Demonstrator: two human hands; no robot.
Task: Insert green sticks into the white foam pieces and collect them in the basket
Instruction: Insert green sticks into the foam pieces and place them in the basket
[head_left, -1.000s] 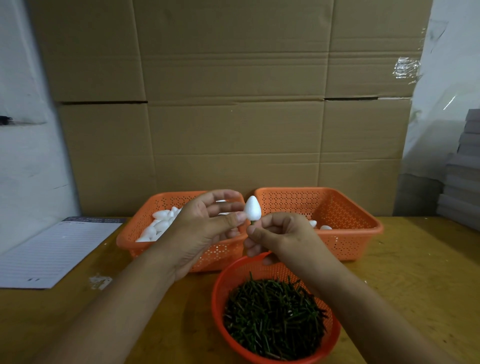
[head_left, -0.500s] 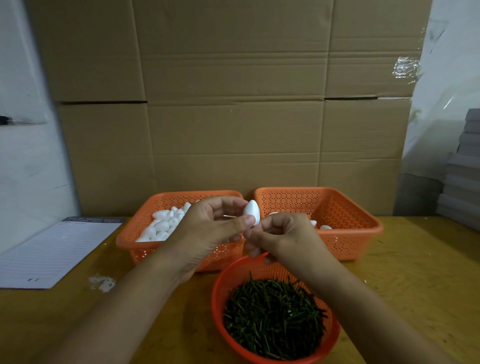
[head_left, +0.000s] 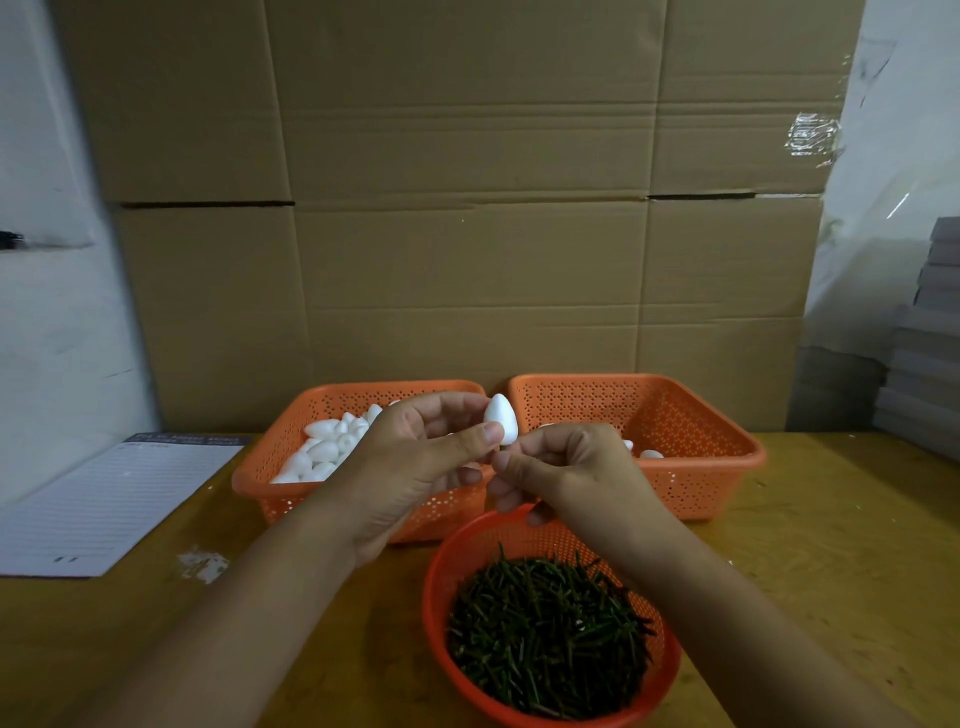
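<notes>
My left hand (head_left: 415, 467) pinches a white egg-shaped foam piece (head_left: 500, 417) between thumb and fingers, above the gap between two orange baskets. My right hand (head_left: 566, 473) is curled just below the foam piece, its fingertips meeting the foam's lower end; any stick between them is hidden. The left orange basket (head_left: 270, 480) holds several white foam pieces (head_left: 332, 447). The right orange basket (head_left: 727, 467) holds a few white pieces (head_left: 649, 453). A round orange bowl (head_left: 441, 577) in front is full of green sticks (head_left: 545, 629).
A lined paper pad (head_left: 109, 509) lies at the left on the wooden table (head_left: 831, 571). Large cardboard boxes (head_left: 467, 234) stand right behind the baskets. A grey stack (head_left: 924, 364) rises at the right edge. A small white smear (head_left: 202, 564) marks the table.
Both hands stayed together at the foam piece, with only slight shifts; the left thumb slid closer to the foam's base and the right fingertips stayed under it.
</notes>
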